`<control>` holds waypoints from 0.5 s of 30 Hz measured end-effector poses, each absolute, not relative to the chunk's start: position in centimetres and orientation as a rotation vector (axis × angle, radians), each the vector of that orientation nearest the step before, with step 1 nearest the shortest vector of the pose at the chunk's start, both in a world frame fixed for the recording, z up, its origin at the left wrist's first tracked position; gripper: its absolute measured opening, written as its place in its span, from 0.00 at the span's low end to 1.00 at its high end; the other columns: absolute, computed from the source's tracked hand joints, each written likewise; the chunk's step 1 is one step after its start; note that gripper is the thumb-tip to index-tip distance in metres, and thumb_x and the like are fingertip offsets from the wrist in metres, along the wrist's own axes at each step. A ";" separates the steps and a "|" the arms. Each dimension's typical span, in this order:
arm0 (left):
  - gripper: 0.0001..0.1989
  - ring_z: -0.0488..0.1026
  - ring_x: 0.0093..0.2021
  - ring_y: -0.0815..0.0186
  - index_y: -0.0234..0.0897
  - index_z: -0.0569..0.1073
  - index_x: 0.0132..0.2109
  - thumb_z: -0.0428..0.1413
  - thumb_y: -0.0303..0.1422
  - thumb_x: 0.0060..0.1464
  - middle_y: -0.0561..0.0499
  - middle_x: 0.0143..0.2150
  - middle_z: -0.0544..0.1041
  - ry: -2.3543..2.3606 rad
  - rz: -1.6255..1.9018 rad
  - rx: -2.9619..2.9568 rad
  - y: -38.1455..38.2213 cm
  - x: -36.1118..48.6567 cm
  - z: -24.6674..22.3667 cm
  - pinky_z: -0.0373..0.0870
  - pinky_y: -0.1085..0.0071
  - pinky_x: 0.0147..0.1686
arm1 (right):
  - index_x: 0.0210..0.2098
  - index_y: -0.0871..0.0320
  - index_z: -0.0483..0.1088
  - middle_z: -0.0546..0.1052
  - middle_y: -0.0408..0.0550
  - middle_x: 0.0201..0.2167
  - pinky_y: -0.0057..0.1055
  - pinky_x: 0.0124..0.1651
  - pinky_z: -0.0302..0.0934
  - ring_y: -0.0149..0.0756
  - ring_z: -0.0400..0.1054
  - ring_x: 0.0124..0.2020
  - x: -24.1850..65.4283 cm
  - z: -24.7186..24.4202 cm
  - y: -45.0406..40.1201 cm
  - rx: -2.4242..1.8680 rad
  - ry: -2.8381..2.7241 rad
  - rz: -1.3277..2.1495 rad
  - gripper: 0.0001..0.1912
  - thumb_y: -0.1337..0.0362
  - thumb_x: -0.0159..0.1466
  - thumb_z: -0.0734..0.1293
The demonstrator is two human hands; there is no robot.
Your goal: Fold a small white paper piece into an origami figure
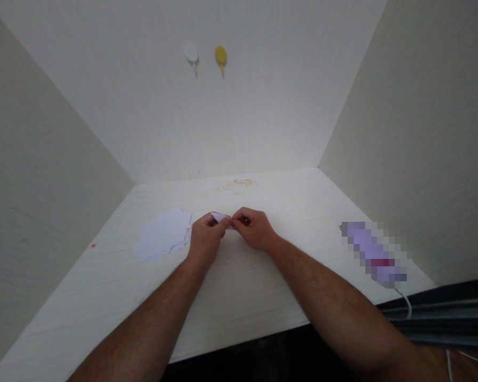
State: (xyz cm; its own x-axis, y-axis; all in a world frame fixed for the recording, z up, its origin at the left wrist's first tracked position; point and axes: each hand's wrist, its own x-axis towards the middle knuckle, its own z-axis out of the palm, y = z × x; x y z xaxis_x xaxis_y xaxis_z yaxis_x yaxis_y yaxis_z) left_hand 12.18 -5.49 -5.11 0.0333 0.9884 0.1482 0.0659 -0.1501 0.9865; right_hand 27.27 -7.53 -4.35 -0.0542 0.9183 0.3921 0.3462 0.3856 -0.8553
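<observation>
Left grip (206,236) pinches paper piece (220,217); right grip (256,229) pinches its right end; piece lies between both grips; white counter (242,302) below; paper sheets (163,233) left of left grip; wall (271,106) beyond.

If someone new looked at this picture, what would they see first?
Probably the left hand and right hand meeting in the middle, pinching a small pale piece of paper. Next, maybe the round yellow hook high on the back wall, then the blurry purple thing on the table, off to the right.
</observation>
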 end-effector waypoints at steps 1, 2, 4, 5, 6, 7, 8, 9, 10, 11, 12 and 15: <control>0.12 0.60 0.21 0.72 0.35 0.76 0.29 0.64 0.40 0.46 0.56 0.19 0.67 1.162 1.262 1.382 -5.5 12.2 -5.1 0.55 0.73 0.21 | 0.29 0.59 0.72 0.72 0.40 0.22 0.24 0.27 0.55 0.25 0.61 0.23 27.3 -4.4 -7.5 -1.147 -1.613 0.690 0.07 0.63 0.61 0.66; 0.12 0.60 0.21 0.72 0.35 0.76 0.30 0.64 0.40 0.46 0.56 0.19 0.67 1.160 1.262 1.378 -5.5 12.2 -5.1 0.55 0.73 0.21 | 0.29 0.59 0.72 0.73 0.41 0.22 0.24 0.28 0.55 0.25 0.62 0.23 27.3 -4.5 -7.4 -1.149 -1.611 0.684 0.07 0.63 0.61 0.66; 0.12 0.60 0.21 0.72 0.35 0.77 0.31 0.64 0.40 0.46 0.56 0.20 0.67 1.153 1.273 1.363 -5.6 12.3 -5.0 0.55 0.73 0.21 | 0.29 0.59 0.71 0.73 0.41 0.23 0.24 0.28 0.56 0.26 0.63 0.24 27.2 -4.7 -7.3 -1.154 -1.603 0.675 0.07 0.62 0.61 0.66; 0.12 0.60 0.22 0.72 0.35 0.77 0.31 0.64 0.40 0.46 0.56 0.20 0.68 1.147 1.282 1.355 -5.7 12.4 -5.0 0.55 0.74 0.21 | 0.29 0.59 0.71 0.73 0.41 0.23 0.24 0.28 0.56 0.26 0.63 0.24 27.2 -4.8 -7.3 -1.159 -1.598 0.673 0.07 0.62 0.61 0.66; 0.11 0.60 0.22 0.72 0.35 0.77 0.32 0.64 0.39 0.46 0.56 0.21 0.68 1.139 1.290 1.348 -5.7 12.4 -4.9 0.56 0.74 0.21 | 0.29 0.59 0.71 0.73 0.41 0.22 0.24 0.28 0.56 0.26 0.62 0.24 27.2 -4.8 -7.3 -1.165 -1.595 0.674 0.07 0.62 0.61 0.66; 0.11 0.60 0.22 0.72 0.35 0.77 0.32 0.65 0.39 0.45 0.56 0.21 0.68 1.129 1.298 1.341 -5.8 12.5 -4.9 0.56 0.74 0.21 | 0.29 0.59 0.71 0.72 0.41 0.22 0.24 0.28 0.56 0.26 0.62 0.23 27.2 -4.8 -7.3 -1.170 -1.595 0.675 0.08 0.62 0.61 0.66; 0.11 0.60 0.22 0.72 0.36 0.77 0.32 0.65 0.38 0.45 0.56 0.21 0.69 1.120 1.303 1.336 -5.8 12.5 -4.9 0.56 0.74 0.21 | 0.29 0.59 0.71 0.72 0.40 0.22 0.24 0.27 0.55 0.25 0.62 0.23 27.2 -4.8 -7.3 -1.176 -1.595 0.675 0.08 0.62 0.61 0.66; 0.10 0.60 0.22 0.73 0.36 0.77 0.32 0.65 0.38 0.45 0.56 0.21 0.69 1.113 1.305 1.332 -5.8 12.5 -4.8 0.56 0.74 0.21 | 0.28 0.59 0.71 0.71 0.40 0.21 0.24 0.27 0.55 0.25 0.61 0.23 27.2 -4.8 -7.3 -1.180 -1.596 0.673 0.07 0.62 0.60 0.66; 0.10 0.61 0.22 0.73 0.36 0.77 0.32 0.65 0.37 0.45 0.56 0.22 0.69 1.107 1.304 1.328 -5.9 12.5 -4.8 0.56 0.74 0.21 | 0.28 0.59 0.71 0.71 0.40 0.21 0.24 0.27 0.54 0.25 0.61 0.22 27.2 -4.8 -7.3 -1.180 -1.598 0.668 0.07 0.62 0.60 0.66; 0.09 0.60 0.22 0.73 0.36 0.77 0.31 0.65 0.36 0.45 0.56 0.22 0.70 1.103 1.304 1.321 -5.9 12.5 -4.8 0.56 0.74 0.21 | 0.28 0.59 0.71 0.71 0.40 0.21 0.24 0.26 0.54 0.25 0.61 0.22 27.2 -4.8 -7.3 -1.177 -1.599 0.662 0.07 0.62 0.60 0.66; 0.09 0.60 0.22 0.73 0.36 0.77 0.31 0.65 0.36 0.44 0.56 0.22 0.70 1.099 1.302 1.311 -5.9 12.6 -4.8 0.56 0.74 0.21 | 0.28 0.59 0.71 0.71 0.40 0.21 0.24 0.26 0.54 0.25 0.61 0.22 27.2 -4.7 -7.4 -1.174 -1.600 0.654 0.07 0.63 0.60 0.66; 0.09 0.61 0.22 0.74 0.36 0.77 0.32 0.65 0.35 0.44 0.55 0.23 0.70 1.079 1.309 1.270 -5.9 12.6 -4.8 0.55 0.75 0.21 | 0.28 0.59 0.72 0.72 0.40 0.21 0.24 0.27 0.55 0.25 0.61 0.23 27.2 -4.7 -7.4 -1.181 -1.601 0.630 0.07 0.63 0.60 0.66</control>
